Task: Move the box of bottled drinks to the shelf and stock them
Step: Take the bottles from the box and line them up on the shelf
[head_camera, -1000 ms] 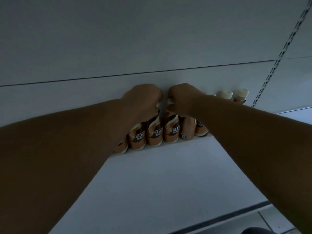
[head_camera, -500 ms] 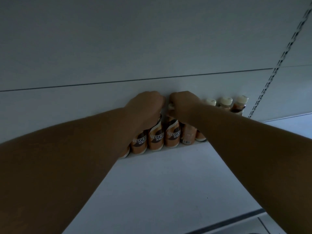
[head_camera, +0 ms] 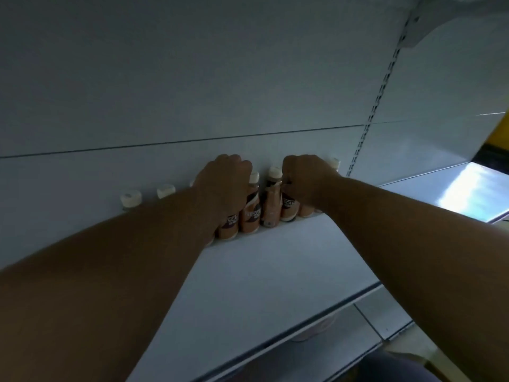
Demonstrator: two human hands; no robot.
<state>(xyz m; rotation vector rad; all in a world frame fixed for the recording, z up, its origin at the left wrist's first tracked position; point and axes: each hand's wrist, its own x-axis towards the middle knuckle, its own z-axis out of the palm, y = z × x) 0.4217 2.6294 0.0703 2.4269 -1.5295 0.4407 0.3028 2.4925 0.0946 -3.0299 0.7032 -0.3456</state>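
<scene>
Left hand (head_camera: 223,183): curled over bottles (head_camera: 249,213); grip hidden.
Right hand (head_camera: 305,180): wrapped around a bottle top.
Shelf (head_camera: 275,271): white, dim.
Left bottles: only caps (head_camera: 130,199) show.

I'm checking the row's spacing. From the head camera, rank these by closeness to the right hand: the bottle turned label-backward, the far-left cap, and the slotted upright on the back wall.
1. Backward bottle: touching the right hand, on its left.
2. Slotted upright: to the hand's right, on the back wall.
3. Far-left cap: beyond the left hand, at the row's left end.
</scene>
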